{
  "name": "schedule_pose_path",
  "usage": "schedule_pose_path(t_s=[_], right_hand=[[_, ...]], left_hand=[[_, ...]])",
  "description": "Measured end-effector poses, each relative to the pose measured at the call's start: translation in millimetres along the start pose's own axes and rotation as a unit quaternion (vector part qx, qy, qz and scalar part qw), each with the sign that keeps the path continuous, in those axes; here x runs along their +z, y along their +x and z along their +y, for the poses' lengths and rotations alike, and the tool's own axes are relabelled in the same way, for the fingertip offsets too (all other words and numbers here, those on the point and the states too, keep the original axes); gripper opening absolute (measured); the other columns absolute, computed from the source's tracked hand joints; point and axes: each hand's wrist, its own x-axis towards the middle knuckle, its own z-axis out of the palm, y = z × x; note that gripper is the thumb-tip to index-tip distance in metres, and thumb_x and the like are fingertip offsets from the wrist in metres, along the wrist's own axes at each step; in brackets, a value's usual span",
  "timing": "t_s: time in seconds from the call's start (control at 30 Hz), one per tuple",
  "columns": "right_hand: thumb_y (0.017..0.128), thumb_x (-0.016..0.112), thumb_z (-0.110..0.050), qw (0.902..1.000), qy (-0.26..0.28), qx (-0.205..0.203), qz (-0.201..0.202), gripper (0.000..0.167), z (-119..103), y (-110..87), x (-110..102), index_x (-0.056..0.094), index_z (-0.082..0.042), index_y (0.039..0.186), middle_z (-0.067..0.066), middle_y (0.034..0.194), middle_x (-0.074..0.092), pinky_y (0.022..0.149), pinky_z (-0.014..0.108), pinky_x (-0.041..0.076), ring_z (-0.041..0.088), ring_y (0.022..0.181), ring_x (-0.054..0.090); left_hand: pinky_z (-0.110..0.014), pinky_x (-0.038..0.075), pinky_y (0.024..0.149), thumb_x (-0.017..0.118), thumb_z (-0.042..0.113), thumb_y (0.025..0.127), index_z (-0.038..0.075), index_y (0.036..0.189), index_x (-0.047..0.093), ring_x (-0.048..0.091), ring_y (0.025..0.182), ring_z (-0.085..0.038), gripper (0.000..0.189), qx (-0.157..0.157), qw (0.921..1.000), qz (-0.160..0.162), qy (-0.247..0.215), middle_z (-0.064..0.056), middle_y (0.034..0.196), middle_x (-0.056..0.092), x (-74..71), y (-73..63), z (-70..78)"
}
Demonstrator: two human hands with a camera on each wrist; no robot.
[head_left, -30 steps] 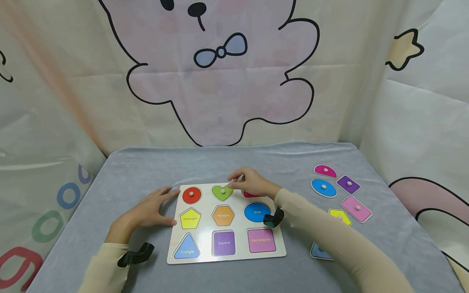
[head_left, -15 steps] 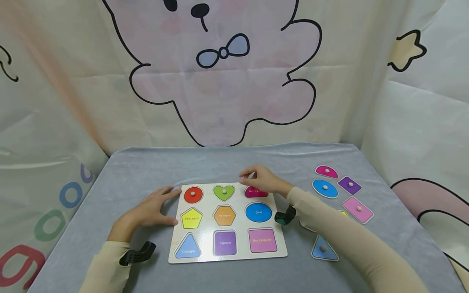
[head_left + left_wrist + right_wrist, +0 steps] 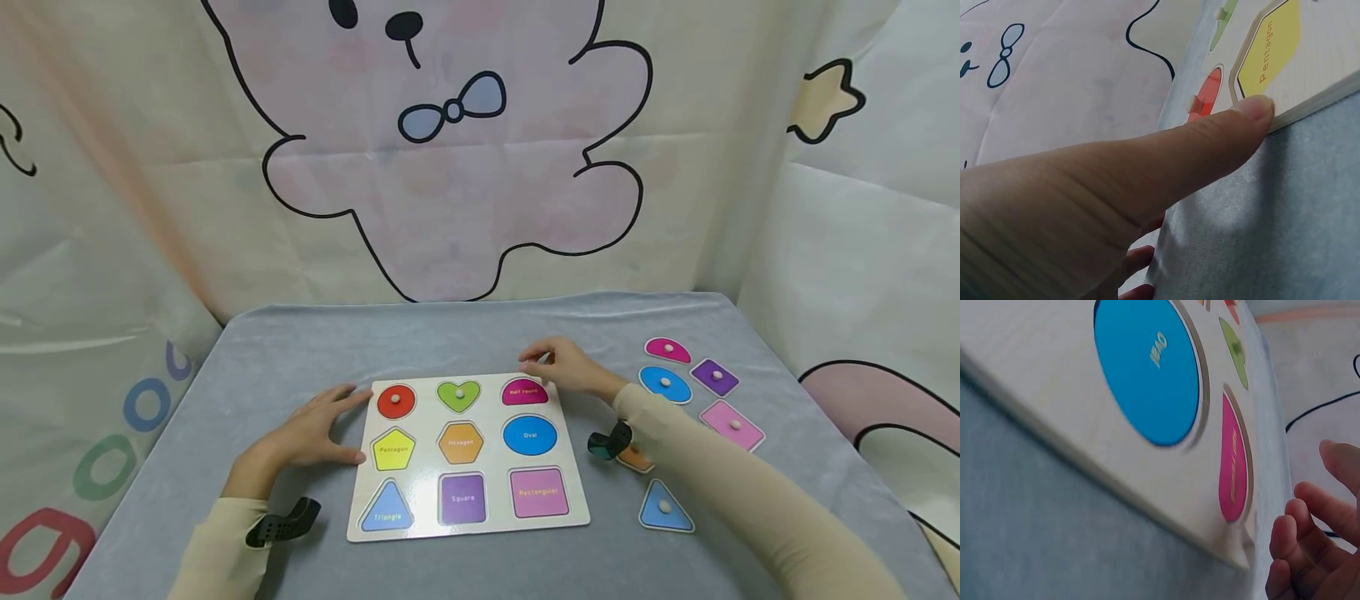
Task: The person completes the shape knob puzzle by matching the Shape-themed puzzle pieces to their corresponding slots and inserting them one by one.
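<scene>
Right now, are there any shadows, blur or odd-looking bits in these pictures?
Head view: a soft shadow on the cloth beside the left sleeve; left wrist view: a dark shadow on the cloth below the thumb, which looms large; right wrist view: the board looks soft, and the lettering on the pink half circle is smeared.

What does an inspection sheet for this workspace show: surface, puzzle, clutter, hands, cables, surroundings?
Surface: grey-blue cloth.
Board: board flat; red circle and green heart seated, other seven places unfilled.
Loose pieces, right of board: half round, oval, square, rectangle, triangle, partly hidden hexagon.
Clutter: nothing seen.
Left hand: left hand touches the board's left edge.
Right hand: right hand near the top right corner; no piece seen in it.
Cables: nothing seen.
Surroundings: cartoon-printed backdrop.
</scene>
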Motion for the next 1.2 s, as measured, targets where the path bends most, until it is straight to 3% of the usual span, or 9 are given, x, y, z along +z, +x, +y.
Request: schedule_pose_path(t_s=[0.23,0.8,1.03,1.2], right_hand=[[0.097,0.066,-0.015,0.9995,-0.008,-0.007,0.028,0.029,18,-10.0,-22,0.071,0.005,0.116,0.02,0.106,0.071,0.062,0.023,0.049,0.018,0.074,0.059],[0.1,0.065,-0.024,0.994,0.013,0.072,0.081,0.035,54,-30.2,-50,0.069,0.004,0.121,0.023,0.109,0.07,0.062,0.024,0.053,0.026,0.075,0.062],[0.101,0.064,-0.021,0.9908,0.004,0.058,0.122,0.032,68,-30.2,-61,0.07,0.006,0.117,0.027,0.099,0.069,0.059,0.02,0.051,0.029,0.073,0.063],[0.102,0.062,-0.023,0.9899,-0.014,0.07,0.123,0.033,74,-34.7,-71,0.069,0.004,0.118,0.024,0.098,0.068,0.059,0.021,0.049,0.024,0.074,0.063]], left_hand=[[-0.077,0.031,0.109,0.088,0.049,0.07,0.02,0.154,0.043,0.029,0.146,-0.052,0.1,-0.003,1.0,0.001,-0.005,-0.024,0.161,0.033,2.5,-0.4,0.4],[-0.076,0.031,0.11,0.09,0.046,0.07,0.019,0.154,0.044,0.03,0.146,-0.053,0.1,-0.013,0.9999,-0.003,0.007,-0.025,0.16,0.034,2.8,-0.3,2.0],[-0.076,0.032,0.109,0.091,0.045,0.069,0.019,0.153,0.045,0.031,0.144,-0.053,0.1,-0.014,0.9999,0.002,0.005,-0.025,0.16,0.035,1.5,1.1,0.6],[-0.076,0.032,0.11,0.09,0.047,0.07,0.02,0.154,0.043,0.029,0.146,-0.052,0.1,-0.02,0.9998,-0.003,0.003,-0.024,0.161,0.033,-0.5,2.7,0.7]])
